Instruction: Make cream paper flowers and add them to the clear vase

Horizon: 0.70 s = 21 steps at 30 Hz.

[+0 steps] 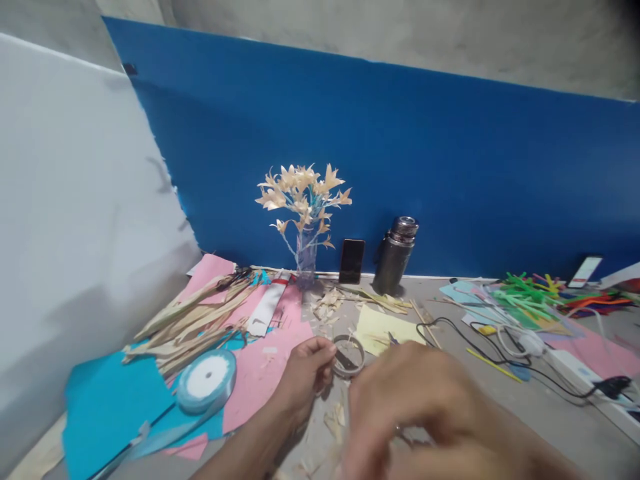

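Note:
My left hand [311, 369] is closed in a pinch, thumb and forefinger pressed together, and what it grips is too small to make out. Right at its fingertips is a grey ring-shaped roll [361, 363] that looks like tape, with something dark showing through its middle; whether the fingers touch it I cannot tell. My right hand [425, 407] is close to the camera and blurred by motion, its fingers curled. A small shiny spot shows by its fingers. Pale husk scraps [335, 420] lie between the hands.
Behind stand a vase [307, 257] of pale husk flowers, a phone [352, 261] and a dark flask [395, 257]. At left lie dried husk strips [200, 313], a ribbon spool [207, 381] and blue sheets [113, 403]. At right are green pipe cleaners [527, 297] and a power strip [590, 380] with cables.

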Each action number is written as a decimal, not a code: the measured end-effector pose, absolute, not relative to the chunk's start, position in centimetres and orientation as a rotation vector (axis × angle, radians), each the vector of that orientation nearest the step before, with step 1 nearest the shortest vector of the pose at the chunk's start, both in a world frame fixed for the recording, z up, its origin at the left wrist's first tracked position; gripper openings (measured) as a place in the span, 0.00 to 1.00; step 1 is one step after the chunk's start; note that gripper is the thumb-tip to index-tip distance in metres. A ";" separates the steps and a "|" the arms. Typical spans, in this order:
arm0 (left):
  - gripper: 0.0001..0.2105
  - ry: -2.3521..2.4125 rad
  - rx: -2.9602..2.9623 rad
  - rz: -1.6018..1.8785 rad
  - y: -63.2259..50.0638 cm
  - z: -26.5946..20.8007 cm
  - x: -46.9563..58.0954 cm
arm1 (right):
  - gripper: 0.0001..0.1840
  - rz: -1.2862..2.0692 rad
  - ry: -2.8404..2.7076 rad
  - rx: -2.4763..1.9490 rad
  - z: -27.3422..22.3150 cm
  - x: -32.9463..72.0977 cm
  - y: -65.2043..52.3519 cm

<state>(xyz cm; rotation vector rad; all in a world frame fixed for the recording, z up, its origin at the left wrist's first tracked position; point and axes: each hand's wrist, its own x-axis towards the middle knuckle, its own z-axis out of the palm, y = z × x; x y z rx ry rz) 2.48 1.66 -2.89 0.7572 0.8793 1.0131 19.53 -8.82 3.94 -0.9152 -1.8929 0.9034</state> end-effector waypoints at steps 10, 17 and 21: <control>0.17 0.893 0.733 0.995 2.4 -2.7 1.9 | 0.10 0.057 -2.567 -1.830 3.2 21.1 13.6; 0.16 0.892 0.736 0.989 2.2 -2.8 2.0 | 0.18 -0.114 -2.452 -2.066 0.1 21.6 16.4; 0.15 0.895 0.743 0.983 2.3 -2.8 2.0 | 0.11 -0.113 -2.437 -2.157 0.3 23.3 16.6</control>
